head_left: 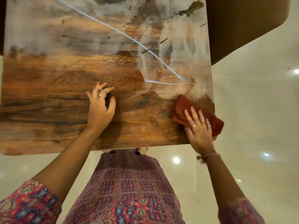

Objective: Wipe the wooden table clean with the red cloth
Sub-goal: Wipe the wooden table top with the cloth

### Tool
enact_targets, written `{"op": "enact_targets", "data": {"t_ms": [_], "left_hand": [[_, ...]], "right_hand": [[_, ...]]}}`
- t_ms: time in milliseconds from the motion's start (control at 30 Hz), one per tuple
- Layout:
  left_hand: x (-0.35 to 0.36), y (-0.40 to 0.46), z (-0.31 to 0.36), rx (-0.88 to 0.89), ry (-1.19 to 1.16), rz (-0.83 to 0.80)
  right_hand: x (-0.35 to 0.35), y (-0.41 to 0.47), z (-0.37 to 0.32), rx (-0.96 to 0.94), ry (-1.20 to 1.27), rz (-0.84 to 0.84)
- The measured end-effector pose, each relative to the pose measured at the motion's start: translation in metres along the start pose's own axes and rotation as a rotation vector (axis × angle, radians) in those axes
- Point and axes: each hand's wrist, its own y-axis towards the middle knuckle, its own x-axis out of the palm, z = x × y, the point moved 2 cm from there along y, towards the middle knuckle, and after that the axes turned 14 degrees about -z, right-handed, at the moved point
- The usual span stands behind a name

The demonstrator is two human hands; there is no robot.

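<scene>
- My right hand [199,128] lies flat on the red cloth [191,109], with the fingers straight and a little spread; they press the cloth down and do not curl around it.
- The red cloth is folded into a thick, crumpled pad of a dark brick colour. It sits at the near right corner of the wooden table [68,81], and one end of it hangs over the right edge.
- My left hand [100,105] is near the middle of the near part of the table, well apart from the cloth. Its fingers are loosely spread and a little bent, and they hold nothing. I cannot tell if the fingertips touch the wood.
- There is a ring [101,96] on one finger of my left hand.
- The near part of the table shows warm brown wood with dark grain lines.
- The far part and the right side are covered with a whitish, smeared film, with streaks that run toward the cloth.
- Some small dark specks lie on the far part.
- A thin bright line [113,28] crosses the top diagonally, from the far left down to the area just beyond the cloth.
- The floor [258,110] around the table is pale and glossy.
</scene>
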Motion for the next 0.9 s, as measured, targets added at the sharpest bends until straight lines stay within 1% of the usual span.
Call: {"op": "enact_targets", "data": {"t_ms": [67, 200, 267, 300, 333, 433, 467, 533, 567, 600, 667, 733, 800, 833, 867, 900], "left_hand": [[-0.004, -0.001, -0.003, 0.007, -0.005, 0.004], [-0.004, -0.004, -0.008, 0.024, -0.014, -0.006], [-0.002, -0.005, -0.011, 0.025, -0.014, -0.02], [-0.001, -0.006, -0.011, 0.031, -0.016, -0.025], [0.0, -0.006, -0.012, 0.035, -0.022, -0.03], [0.002, -0.006, -0.011, 0.035, -0.041, -0.041], [0.002, -0.006, -0.011, 0.042, -0.038, -0.042], [-0.002, -0.004, -0.01, 0.049, -0.041, -0.039], [-0.005, -0.002, -0.009, 0.049, -0.045, -0.037], [-0.007, -0.002, -0.01, 0.049, -0.046, -0.035], [-0.011, -0.001, -0.012, 0.063, -0.047, -0.029], [-0.014, -0.002, -0.013, 0.067, -0.056, -0.028], [-0.015, -0.002, -0.015, 0.054, -0.068, -0.022], [-0.015, -0.002, -0.016, 0.047, -0.072, -0.02], [-0.015, -0.003, -0.017, 0.044, -0.078, -0.02], [-0.015, -0.002, -0.018, 0.044, -0.084, -0.022]], "right_hand": [[-0.026, 0.036, 0.006, 0.111, 0.076, 0.052], [-0.07, 0.108, -0.006, 0.221, 0.178, 0.136], [-0.072, 0.12, -0.025, 0.252, 0.157, 0.144], [-0.065, 0.115, -0.038, 0.209, 0.11, 0.14], [-0.053, 0.104, -0.054, 0.12, 0.053, 0.126], [0.008, 0.034, -0.101, -0.234, -0.095, 0.027], [0.024, 0.009, -0.105, -0.316, -0.122, -0.007], [0.035, -0.018, -0.088, -0.367, -0.117, -0.058], [0.028, -0.017, -0.072, -0.341, -0.094, -0.054], [0.017, -0.009, -0.054, -0.273, -0.058, -0.041], [-0.011, 0.024, -0.027, -0.082, 0.043, 0.011], [-0.041, 0.068, -0.02, 0.116, 0.162, 0.082], [-0.062, 0.107, -0.036, 0.286, 0.25, 0.136], [-0.065, 0.119, -0.052, 0.327, 0.24, 0.151], [-0.061, 0.124, -0.073, 0.306, 0.191, 0.157], [-0.05, 0.121, -0.099, 0.22, 0.119, 0.149]]}}
